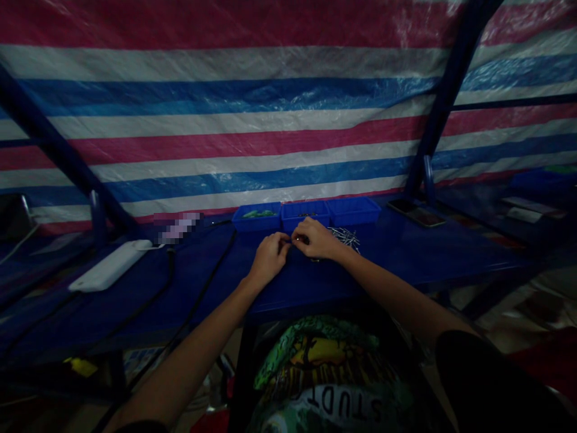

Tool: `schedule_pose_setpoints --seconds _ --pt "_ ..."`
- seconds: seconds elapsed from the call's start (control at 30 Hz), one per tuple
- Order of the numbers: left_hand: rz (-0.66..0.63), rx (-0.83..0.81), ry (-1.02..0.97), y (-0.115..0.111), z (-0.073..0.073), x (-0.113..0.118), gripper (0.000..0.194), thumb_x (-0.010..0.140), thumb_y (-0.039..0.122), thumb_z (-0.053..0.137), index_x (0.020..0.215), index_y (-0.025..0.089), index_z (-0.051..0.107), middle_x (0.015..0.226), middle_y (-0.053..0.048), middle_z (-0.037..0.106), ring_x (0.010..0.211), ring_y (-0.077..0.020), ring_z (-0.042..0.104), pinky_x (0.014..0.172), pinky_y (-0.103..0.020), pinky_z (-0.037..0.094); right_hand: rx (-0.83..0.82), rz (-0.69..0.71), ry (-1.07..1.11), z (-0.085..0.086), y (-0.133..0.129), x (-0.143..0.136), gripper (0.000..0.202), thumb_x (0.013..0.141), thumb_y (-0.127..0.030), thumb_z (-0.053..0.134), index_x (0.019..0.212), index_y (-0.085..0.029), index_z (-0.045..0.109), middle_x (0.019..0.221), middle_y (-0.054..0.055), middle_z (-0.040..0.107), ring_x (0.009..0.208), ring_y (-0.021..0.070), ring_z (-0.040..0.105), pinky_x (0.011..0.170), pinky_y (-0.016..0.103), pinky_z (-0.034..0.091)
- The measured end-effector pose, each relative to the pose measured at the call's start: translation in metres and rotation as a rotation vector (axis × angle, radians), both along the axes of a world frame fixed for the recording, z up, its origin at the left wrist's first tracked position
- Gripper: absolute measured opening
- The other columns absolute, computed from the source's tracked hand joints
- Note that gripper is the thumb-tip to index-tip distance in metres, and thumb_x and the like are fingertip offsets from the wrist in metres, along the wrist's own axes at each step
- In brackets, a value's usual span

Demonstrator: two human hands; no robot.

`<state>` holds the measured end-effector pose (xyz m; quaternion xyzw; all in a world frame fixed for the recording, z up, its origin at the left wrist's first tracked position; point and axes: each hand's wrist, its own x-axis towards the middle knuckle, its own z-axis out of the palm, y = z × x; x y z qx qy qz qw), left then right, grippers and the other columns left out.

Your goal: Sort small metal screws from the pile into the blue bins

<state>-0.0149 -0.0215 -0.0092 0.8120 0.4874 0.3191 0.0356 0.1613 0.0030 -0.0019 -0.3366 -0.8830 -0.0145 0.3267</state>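
My left hand [270,257] and my right hand [315,238] meet over the blue table, fingertips almost touching. Both have their fingers pinched together. Something small and dark seems to lie between them, too small and dim to name. Just right of my right hand is a loose pile of thin silvery metal pins [346,238]. Behind the hands stands a blue bin [304,210] with small brownish pieces in it. To its left, another blue bin [255,223] holds green items, and a third blue bin [354,211] stands on the right.
A white power strip [110,266] with dark cables lies on the left of the table [216,300]. At the right rear is a dark phone [415,213]. Slanted blue frame posts [435,126] rise before a striped plastic sheet [252,144].
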Motion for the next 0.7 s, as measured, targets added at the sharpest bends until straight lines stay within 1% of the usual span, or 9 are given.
schedule_pose_setpoints --seconds 0.13,0.27,0.47,0.6,0.7 --pt "0.016 -0.045 -0.121 0.002 0.000 0.000 0.019 0.080 0.016 0.051 0.098 0.015 0.056 0.081 -0.004 0.065 0.074 -0.0176 0.061 0.070 -0.031 0.047 0.019 0.000 -0.039 -0.001 -0.003 -0.003 0.008 0.081 -0.022 0.055 0.081 -0.018 0.061 0.079 0.004 0.061 0.084 0.0181 0.047 0.072 0.030 0.033" --pt "0.027 -0.084 -0.201 0.001 0.001 0.000 0.019 0.079 0.016 0.051 0.097 0.016 0.057 0.078 -0.003 0.066 0.070 -0.0158 0.062 0.068 -0.029 0.049 0.024 -0.017 -0.056 -0.001 -0.004 -0.004 0.009 0.084 -0.024 0.054 0.084 -0.018 0.060 0.082 0.004 0.061 0.086 0.0189 0.048 0.072 0.031 0.032" --pt "0.023 -0.073 -0.272 0.000 0.005 0.001 0.014 0.080 0.019 0.052 0.092 0.016 0.060 0.081 -0.003 0.067 0.073 -0.0156 0.063 0.070 -0.029 0.050 -0.003 -0.034 0.012 -0.001 -0.003 -0.006 0.008 0.084 -0.020 0.052 0.086 -0.016 0.059 0.082 0.005 0.061 0.083 0.0181 0.049 0.073 0.030 0.035" --pt "-0.019 -0.075 -0.276 0.001 0.002 0.003 0.017 0.081 0.020 0.052 0.097 0.017 0.058 0.081 -0.003 0.066 0.073 -0.0153 0.062 0.071 -0.029 0.050 -0.001 -0.076 0.067 0.002 0.002 -0.001 0.007 0.083 -0.019 0.052 0.084 -0.017 0.059 0.080 0.005 0.061 0.081 0.0184 0.049 0.074 0.030 0.036" --pt "-0.046 -0.070 -0.209 0.001 -0.002 0.004 0.025 0.080 0.022 0.055 0.105 0.016 0.055 0.082 -0.003 0.065 0.075 -0.0163 0.061 0.072 -0.031 0.049 0.046 -0.165 0.180 0.008 0.012 0.009 0.011 0.086 -0.022 0.049 0.085 -0.017 0.059 0.080 0.005 0.061 0.081 0.0188 0.049 0.074 0.031 0.036"
